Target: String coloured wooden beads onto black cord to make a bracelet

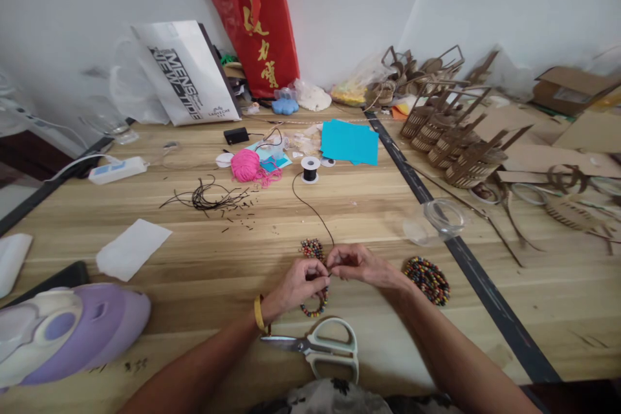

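1. Beads have been strung into a bead loop [313, 312], seen just beyond the scissors [305, 345] and partly hidden by the left hand [301, 281].
2. Black cord [310, 206] appears pinched in the fingertips of the left hand and the right hand [361, 266]; whether a knot has been tied cannot be told.
3. The cord is seen running to the spool [310, 170], well beyond the scissors; fastening and trimming are judged unfinished.
4. A bead cluster [312, 248] is placed beyond the scissors, a bead coil [427, 281] to their right.
5. Cord scraps [208, 195] and pink yarn [246, 165] are scattered beyond, leftward; the left wrist may be hindered by the nearby blade.
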`<state>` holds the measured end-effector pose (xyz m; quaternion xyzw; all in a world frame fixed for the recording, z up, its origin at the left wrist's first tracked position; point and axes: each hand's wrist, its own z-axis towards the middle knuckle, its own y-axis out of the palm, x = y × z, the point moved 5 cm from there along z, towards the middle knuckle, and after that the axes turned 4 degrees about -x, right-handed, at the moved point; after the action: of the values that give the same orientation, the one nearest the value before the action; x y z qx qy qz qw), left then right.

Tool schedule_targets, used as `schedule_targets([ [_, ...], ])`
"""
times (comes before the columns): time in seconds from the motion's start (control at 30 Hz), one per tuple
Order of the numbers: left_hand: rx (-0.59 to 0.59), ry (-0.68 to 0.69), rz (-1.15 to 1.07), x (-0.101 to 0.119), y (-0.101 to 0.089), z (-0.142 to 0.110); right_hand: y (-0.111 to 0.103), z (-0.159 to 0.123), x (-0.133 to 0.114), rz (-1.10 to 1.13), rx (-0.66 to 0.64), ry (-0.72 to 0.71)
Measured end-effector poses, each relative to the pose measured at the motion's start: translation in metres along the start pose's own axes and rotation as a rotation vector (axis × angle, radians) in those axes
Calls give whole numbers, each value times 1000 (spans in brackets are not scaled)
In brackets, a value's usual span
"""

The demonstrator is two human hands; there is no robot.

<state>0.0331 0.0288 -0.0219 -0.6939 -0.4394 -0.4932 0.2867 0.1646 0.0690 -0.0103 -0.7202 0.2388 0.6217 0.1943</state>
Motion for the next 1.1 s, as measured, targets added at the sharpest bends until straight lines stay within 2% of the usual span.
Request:
schedule_targets([
  [0.27,-9,8,29,1,1,-1,-2,-6,-8,26,56,2],
  [0.57,-26,103,237,6,0,-1,-1,-4,-12,-44,94,-22],
  [0.73,-116,84,168,6,0,-1,-6,-3,-5,-135,126,-5],
  [0.9,-128,37,83,3,0,-1,-9,-4,-3,-276,121,-3],
  [1.1,-136,45,59,-2,-1,1,-11,-10,-21,-470,229,-137],
])
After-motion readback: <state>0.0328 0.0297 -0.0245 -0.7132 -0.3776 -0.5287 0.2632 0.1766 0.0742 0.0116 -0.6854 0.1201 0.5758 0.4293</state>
